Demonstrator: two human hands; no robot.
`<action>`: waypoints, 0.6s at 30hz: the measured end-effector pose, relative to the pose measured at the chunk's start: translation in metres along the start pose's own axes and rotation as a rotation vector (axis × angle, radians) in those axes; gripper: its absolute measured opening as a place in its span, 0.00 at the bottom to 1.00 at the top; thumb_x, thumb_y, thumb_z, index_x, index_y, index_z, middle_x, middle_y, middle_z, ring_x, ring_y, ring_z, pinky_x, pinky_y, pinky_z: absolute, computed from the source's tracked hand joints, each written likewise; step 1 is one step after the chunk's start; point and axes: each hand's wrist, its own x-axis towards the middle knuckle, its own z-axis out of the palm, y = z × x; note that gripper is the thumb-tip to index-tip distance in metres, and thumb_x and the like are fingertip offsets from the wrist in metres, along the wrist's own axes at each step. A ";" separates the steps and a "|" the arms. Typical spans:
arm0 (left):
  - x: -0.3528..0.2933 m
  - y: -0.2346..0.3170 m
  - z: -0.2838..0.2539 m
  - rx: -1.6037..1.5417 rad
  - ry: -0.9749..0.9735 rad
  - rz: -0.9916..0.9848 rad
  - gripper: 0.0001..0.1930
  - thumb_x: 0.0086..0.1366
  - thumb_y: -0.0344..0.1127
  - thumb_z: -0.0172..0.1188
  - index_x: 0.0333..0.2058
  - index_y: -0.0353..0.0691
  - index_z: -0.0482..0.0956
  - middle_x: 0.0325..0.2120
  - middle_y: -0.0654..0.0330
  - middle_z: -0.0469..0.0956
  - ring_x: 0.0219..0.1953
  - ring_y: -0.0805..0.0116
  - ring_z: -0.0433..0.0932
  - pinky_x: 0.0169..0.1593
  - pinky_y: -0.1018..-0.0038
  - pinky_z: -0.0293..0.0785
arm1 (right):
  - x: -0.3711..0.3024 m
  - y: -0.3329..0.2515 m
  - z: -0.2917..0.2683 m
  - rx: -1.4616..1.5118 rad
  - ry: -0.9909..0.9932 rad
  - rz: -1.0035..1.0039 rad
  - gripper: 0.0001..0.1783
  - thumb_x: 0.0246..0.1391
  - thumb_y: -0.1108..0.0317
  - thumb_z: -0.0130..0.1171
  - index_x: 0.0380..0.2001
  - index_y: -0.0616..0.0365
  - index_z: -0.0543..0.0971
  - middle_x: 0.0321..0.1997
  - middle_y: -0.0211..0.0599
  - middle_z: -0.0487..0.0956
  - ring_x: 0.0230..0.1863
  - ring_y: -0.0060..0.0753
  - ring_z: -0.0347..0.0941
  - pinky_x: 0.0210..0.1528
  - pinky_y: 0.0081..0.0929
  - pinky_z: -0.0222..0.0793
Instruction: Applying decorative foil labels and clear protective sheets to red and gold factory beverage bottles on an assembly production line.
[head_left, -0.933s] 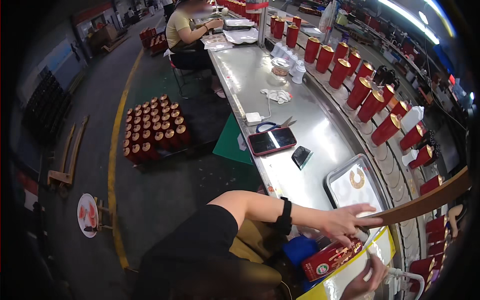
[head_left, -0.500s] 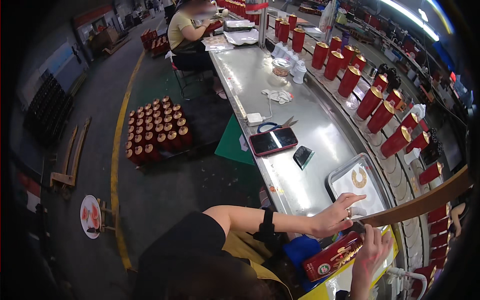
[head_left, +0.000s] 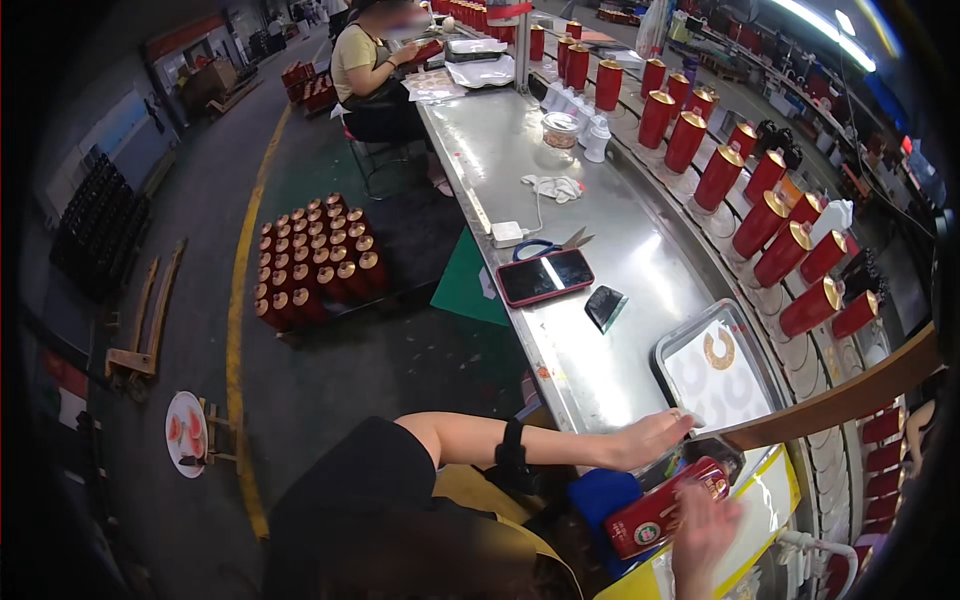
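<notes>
Covering part of a red bottle (head_left: 642,524) at the near right, the right hand (head_left: 706,528) is blurred, its fingers loosely extended; whether they touch it, I cannot tell. The left hand (head_left: 648,440) is just beside the near end of a tray (head_left: 690,327), fingers curled, any pinch hidden. The bottle lies between a blue object (head_left: 603,493) and a yellow-edged sheet (head_left: 762,503). The tray carries a gold C-shaped piece (head_left: 717,364) on white backing. Farther along the shiny metal bench (head_left: 630,240) lie a dark packet (head_left: 605,308), a phone (head_left: 546,278), scissors (head_left: 575,240) and a white cloth (head_left: 553,188). Gold-topped red containers (head_left: 785,253) line the conveyor (head_left: 718,224) on the right. Left of the bench, similar containers (head_left: 320,290) stand grouped near the floor's yellow line (head_left: 234,360); a person (head_left: 358,60) sits farther off.
</notes>
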 end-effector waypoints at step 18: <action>0.007 0.021 -0.009 -0.042 -0.285 -0.229 0.36 0.80 0.61 0.28 0.68 0.39 0.64 0.59 0.51 0.74 0.61 0.65 0.73 0.64 0.65 0.69 | 0.006 -0.020 0.010 0.437 0.069 0.386 0.11 0.56 0.80 0.59 0.41 0.57 0.83 0.41 0.37 0.84 0.36 0.44 0.76 0.45 0.39 0.72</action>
